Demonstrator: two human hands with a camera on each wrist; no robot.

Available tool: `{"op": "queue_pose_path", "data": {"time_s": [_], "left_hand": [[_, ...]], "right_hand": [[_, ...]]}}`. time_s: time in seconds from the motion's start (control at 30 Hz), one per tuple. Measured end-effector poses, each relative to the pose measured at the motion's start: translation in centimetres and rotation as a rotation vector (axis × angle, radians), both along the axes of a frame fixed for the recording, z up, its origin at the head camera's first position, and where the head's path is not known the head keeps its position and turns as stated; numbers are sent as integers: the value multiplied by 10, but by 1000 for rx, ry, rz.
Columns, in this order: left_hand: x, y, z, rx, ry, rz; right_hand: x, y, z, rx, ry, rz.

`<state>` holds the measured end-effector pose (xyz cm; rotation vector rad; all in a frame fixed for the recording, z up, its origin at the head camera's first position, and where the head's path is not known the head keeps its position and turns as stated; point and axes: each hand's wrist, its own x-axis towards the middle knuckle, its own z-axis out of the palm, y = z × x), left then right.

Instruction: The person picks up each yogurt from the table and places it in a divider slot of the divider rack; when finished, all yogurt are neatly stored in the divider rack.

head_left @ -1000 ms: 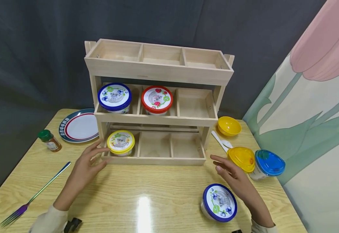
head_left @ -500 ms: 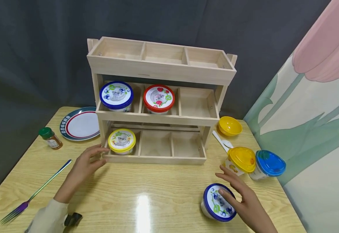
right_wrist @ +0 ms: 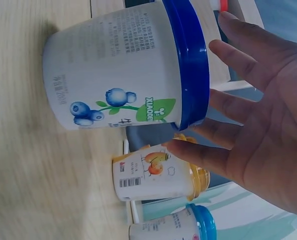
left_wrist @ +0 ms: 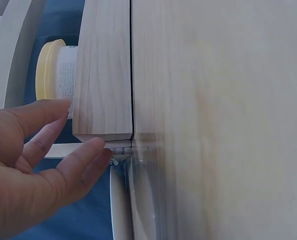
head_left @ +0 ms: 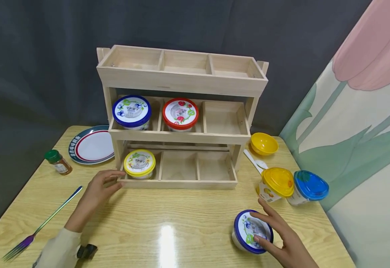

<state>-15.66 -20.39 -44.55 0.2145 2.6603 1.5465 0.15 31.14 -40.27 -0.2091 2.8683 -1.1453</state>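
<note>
A blueberry-print cup with a dark blue lid point(head_left: 248, 227) stands upright on the table at the front right. My right hand point(head_left: 283, 238) hovers over its lid, fingers and thumb spread; in the right wrist view the fingers point(right_wrist: 238, 107) reach past the blue rim without gripping it. At the left end of the wooden rack point(head_left: 178, 137), my left hand point(head_left: 96, 191) has loosely bent fingers at the lowest tier's corner. Whether it touches the wood I cannot tell. Beside that hand, a yellow-lidded cup point(head_left: 139, 163) sits in the bottom left compartment.
Blue-lidded point(head_left: 131, 111) and red-lidded point(head_left: 180, 113) cups occupy the middle tier. Rightward are a yellow bowl point(head_left: 264, 144), white spoons point(head_left: 253, 162), and yellow-topped point(head_left: 277, 182) and blue-topped point(head_left: 310, 186) cups. Leftward lie a plate point(head_left: 94, 146), spice jar point(head_left: 58, 162) and fork point(head_left: 44, 223).
My right hand has moved down and toward me, from beside the blueberry cup to over its lid. My left hand stays at the rack's corner, and the cups have not moved.
</note>
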Motion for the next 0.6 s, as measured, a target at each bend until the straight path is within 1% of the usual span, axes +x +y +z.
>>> {"op": "queue_pose_path", "data": {"time_s": [0.1, 0.3, 0.37, 0.4, 0.47, 0.57, 0.6], "left_hand": [[0, 0, -1, 1, -16, 3], [0, 0, -3, 34, -29, 6], [-1, 1, -4, 34, -31, 9], [-1, 1, -4, 30, -28, 7], [0, 1, -4, 23, -22, 6], [0, 0, -4, 13, -19, 9], [0, 0, -4, 16, -21, 10]], "right_hand": [[7, 2, -7, -1, 3, -9], [11, 8, -22, 83, 98, -10], [12, 10, -26, 99, 114, -5], [13, 10, -27, 92, 101, -3], [14, 11, -30, 51, 46, 4], [16, 12, -33, -38, -73, 4], [15, 12, -34, -79, -127, -6]]}}
